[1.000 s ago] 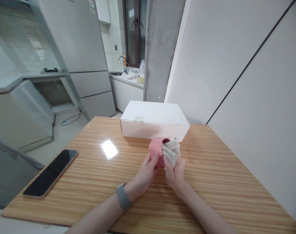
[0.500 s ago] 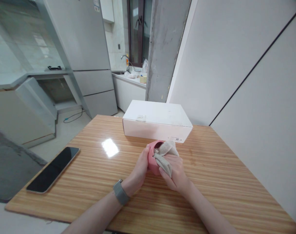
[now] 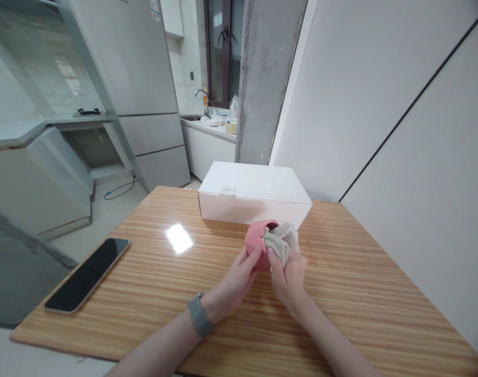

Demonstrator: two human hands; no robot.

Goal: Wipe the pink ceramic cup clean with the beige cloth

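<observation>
A pink cup-like container [image 3: 255, 237] is held above the table, its dark opening turned up and to the right. My left hand [image 3: 242, 272] grips it from the lower left, thumb on its near side. A watch with a grey band [image 3: 200, 315] is on that wrist. In my right hand [image 3: 291, 275] a light grey-beige cloth [image 3: 277, 246] is bunched, with the thumb pressing it. The cloth lies over the container's rim on the right, and part of it hangs behind my fingers. How far it reaches inside is hidden.
Behind the hands a white cardboard box [image 3: 254, 182] sits at the back of the wood-grain table [image 3: 176, 283]. A black-screened phone [image 3: 87, 275] lies near the left edge. A white wall [image 3: 396, 104] borders the right side; a fridge [image 3: 129, 68] stands beyond.
Both hands have shifted slightly right and farther away with the container and cloth. The container has been turned, and my left thumb now lies on its near side. The box and phone stay put.
</observation>
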